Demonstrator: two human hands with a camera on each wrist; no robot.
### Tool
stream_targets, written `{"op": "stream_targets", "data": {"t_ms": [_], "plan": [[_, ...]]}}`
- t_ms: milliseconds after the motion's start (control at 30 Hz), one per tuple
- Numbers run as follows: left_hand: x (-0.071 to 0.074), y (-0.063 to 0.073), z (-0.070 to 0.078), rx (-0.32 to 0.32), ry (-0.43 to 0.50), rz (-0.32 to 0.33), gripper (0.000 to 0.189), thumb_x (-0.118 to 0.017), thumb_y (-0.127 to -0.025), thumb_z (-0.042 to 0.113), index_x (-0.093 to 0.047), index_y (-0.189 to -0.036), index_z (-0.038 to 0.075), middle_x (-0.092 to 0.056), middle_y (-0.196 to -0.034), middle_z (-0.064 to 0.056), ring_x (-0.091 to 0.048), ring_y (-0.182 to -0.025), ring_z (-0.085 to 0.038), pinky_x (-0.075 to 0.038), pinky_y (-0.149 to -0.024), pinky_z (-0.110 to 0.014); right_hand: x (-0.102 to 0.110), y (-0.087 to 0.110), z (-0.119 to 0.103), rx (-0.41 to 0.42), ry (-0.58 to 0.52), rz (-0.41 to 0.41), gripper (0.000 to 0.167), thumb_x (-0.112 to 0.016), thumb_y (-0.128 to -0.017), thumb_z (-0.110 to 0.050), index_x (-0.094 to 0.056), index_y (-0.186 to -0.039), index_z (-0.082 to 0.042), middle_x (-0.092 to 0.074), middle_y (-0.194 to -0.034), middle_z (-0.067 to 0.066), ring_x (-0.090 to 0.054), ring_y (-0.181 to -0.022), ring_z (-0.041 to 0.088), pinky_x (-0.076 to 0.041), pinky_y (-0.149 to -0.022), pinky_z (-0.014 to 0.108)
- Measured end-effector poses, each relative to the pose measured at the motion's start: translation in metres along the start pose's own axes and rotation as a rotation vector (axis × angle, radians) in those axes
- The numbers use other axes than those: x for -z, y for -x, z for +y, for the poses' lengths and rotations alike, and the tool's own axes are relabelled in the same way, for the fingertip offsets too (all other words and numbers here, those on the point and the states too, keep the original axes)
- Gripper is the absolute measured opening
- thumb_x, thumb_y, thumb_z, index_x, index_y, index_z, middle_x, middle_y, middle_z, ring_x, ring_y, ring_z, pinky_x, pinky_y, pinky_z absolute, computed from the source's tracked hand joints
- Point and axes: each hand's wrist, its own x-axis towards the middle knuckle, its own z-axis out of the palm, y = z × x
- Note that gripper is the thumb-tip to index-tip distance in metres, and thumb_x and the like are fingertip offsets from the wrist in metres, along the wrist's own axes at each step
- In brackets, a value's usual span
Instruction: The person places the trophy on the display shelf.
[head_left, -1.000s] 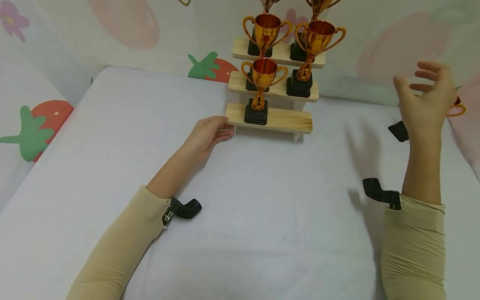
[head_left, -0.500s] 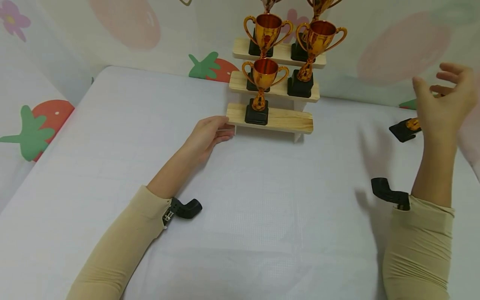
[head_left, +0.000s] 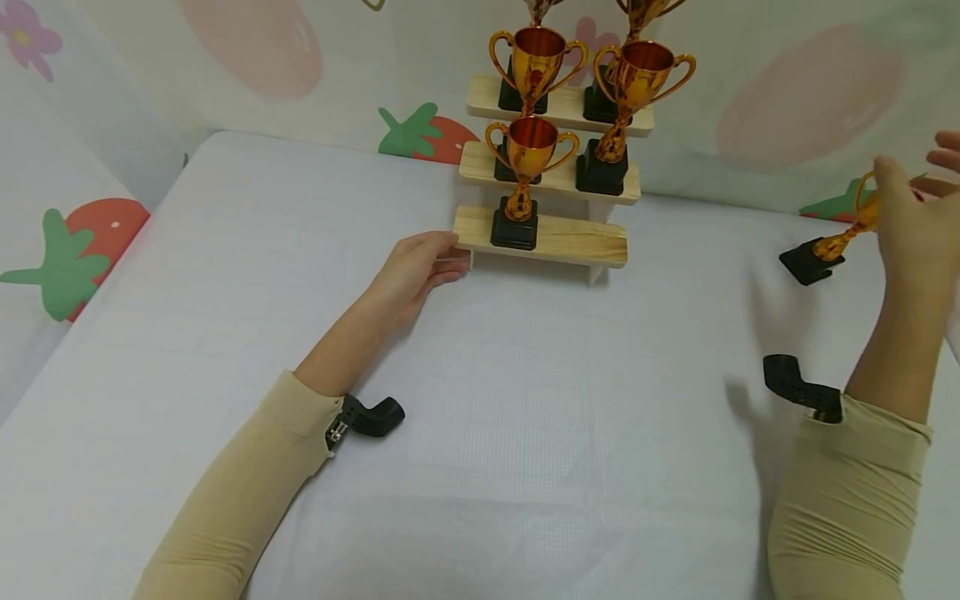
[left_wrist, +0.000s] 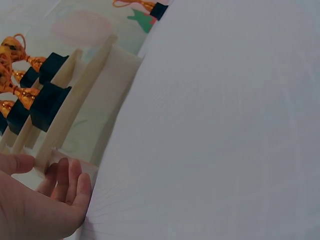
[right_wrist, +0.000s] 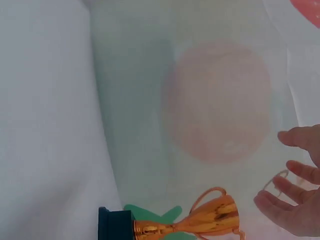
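My left hand (head_left: pixel 420 268) grips the left end of a three-step wooden display stand (head_left: pixel 577 242), thumb on top of the lowest shelf and fingers curled beneath, as the left wrist view shows. A gold trophy (head_left: pixel 531 148) with a black base stands on that shelf. Behind it, another trophy (head_left: pixel 637 79) stands at the right of the middle shelf. My right hand (head_left: pixel 918 221), fingers spread and holding nothing, overlaps the cup of a separate trophy (head_left: pixel 832 243) at the far right. In the right wrist view a gap shows between my right hand (right_wrist: pixel 297 187) and this upright trophy (right_wrist: pixel 210 217).
More trophies fill the upper shelves; the rear cups (head_left: pixel 643 15) are cut off by the frame's top. A white cloth (head_left: pixel 487 400) covers the table. Behind it hangs a printed backdrop (head_left: pixel 300 100) with strawberries and flowers. Black camera mounts (head_left: pixel 378 417) stick out from both sleeves.
My right hand has moved to the right, uncovering more of the separate trophy's base and stem. My left hand and the stand stay in place.
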Motion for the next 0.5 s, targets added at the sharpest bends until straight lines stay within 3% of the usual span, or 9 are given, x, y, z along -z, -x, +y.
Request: {"op": "stream_targets", "data": {"t_ms": [333,500], "plan": [[-0.001,0.0,0.0,-0.004,-0.003,0.002,0.046,-0.041,-0.116,0.019,-0.043,-0.154,-0.006,-0.056,-0.132,-0.016,-0.061,-0.107,-0.015,-0.051,-0.113,-0.033,0.007,-0.011,0.007,-0.13,-0.044,0.029,0.056,-0.063,-0.102,-0.052,-0.044,-0.155,-0.043,-0.042,-0.154,-0.022,-0.042,-0.123,-0.012,-0.037,-0.116,0.015],[-0.001,0.0,0.0,-0.007,-0.008,0.002,0.046,-0.042,-0.115,0.019,-0.043,-0.154,-0.006,-0.056,-0.133,-0.015,-0.061,-0.107,-0.015,-0.051,-0.113,-0.033,0.005,-0.009,0.007,-0.159,0.027,0.024,0.055,-0.058,-0.104,-0.053,-0.042,-0.156,-0.045,-0.039,-0.158,-0.021,-0.039,-0.126,-0.012,-0.036,-0.116,0.015]]}}
